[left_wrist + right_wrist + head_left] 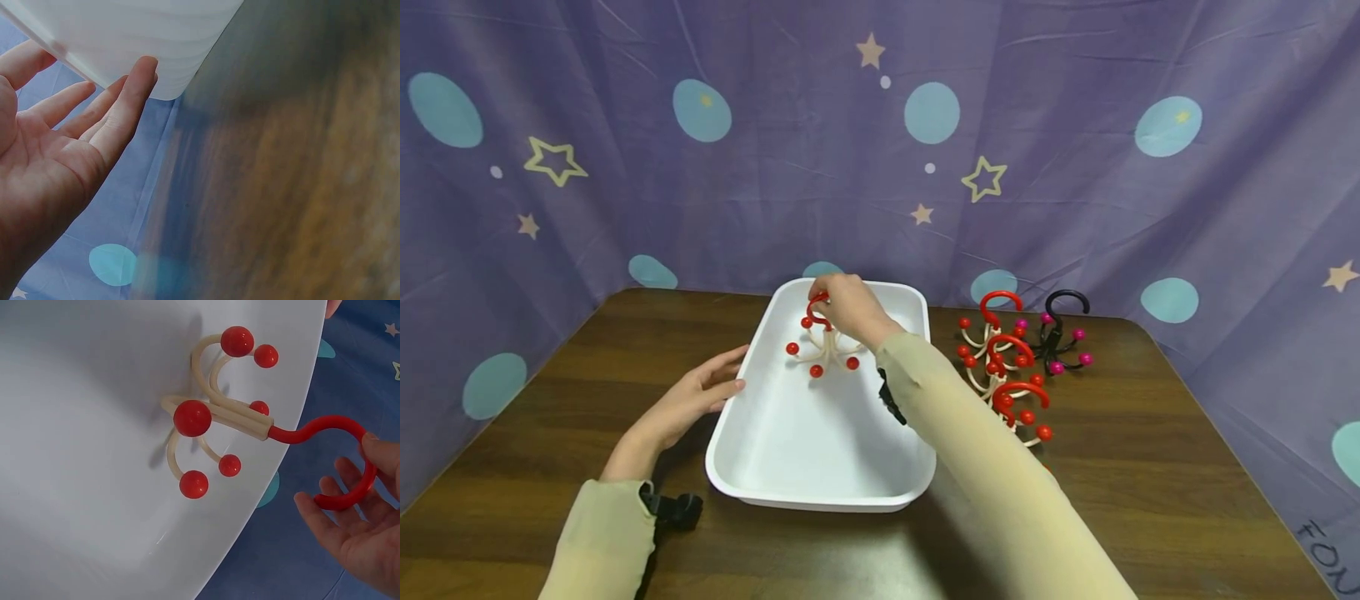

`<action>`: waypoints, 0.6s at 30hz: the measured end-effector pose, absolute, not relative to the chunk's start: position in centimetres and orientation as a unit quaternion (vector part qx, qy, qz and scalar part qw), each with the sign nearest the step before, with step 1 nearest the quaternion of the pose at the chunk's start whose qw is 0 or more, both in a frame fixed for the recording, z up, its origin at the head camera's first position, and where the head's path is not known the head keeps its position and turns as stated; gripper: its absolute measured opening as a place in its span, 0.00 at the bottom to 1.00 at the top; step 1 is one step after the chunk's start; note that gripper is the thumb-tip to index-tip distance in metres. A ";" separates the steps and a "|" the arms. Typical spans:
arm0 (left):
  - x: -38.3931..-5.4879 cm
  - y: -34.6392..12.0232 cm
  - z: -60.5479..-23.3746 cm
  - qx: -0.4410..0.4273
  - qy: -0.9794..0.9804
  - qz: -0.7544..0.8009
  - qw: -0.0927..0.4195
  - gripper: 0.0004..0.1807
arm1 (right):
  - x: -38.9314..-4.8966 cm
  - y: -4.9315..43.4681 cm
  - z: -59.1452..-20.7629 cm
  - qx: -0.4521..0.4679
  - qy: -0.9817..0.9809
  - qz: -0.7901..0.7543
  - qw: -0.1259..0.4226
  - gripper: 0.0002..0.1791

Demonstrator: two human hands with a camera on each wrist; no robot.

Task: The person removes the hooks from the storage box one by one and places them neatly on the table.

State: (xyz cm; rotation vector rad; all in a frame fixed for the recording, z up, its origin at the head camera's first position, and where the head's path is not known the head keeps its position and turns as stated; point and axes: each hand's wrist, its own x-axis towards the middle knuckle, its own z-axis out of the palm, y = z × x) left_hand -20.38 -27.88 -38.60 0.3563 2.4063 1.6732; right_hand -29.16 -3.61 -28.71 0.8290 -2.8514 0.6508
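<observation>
My right hand (853, 310) grips the red hook of a cream multi-arm hook hanger (827, 350) over the far half of a white plastic tray (820, 450). In the right wrist view, the thumb and fingers of the right hand (369, 506) hold the hook's curve. Red balls tip the arms of the hanger (244, 419), which point down at the tray floor. My left hand (696, 396) is at the tray's left rim, fingers extended. Seen from the left wrist, the fingers of the left hand (75, 131) lie along the tray's outer wall (144, 37).
Right of the tray stand several more cream hangers with red hooks (997, 375), partly behind my right sleeve. Beside them is a black hanger (1055, 337) with magenta balls. All are on a brown wooden table (1120, 467), with a purple patterned curtain (820, 167) behind.
</observation>
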 end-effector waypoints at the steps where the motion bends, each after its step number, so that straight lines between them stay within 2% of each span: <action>1: -20.4 -27.9 -38.6 0.119 0.811 0.565 0.095 0.33 | -29.2 -3.5 -28.7 0.273 -0.937 0.213 0.049 0.08; 18: -20.5 -27.9 -38.6 0.117 0.813 0.563 0.094 0.33 | -28.9 -2.2 -27.9 0.279 -0.936 0.214 0.021 0.10</action>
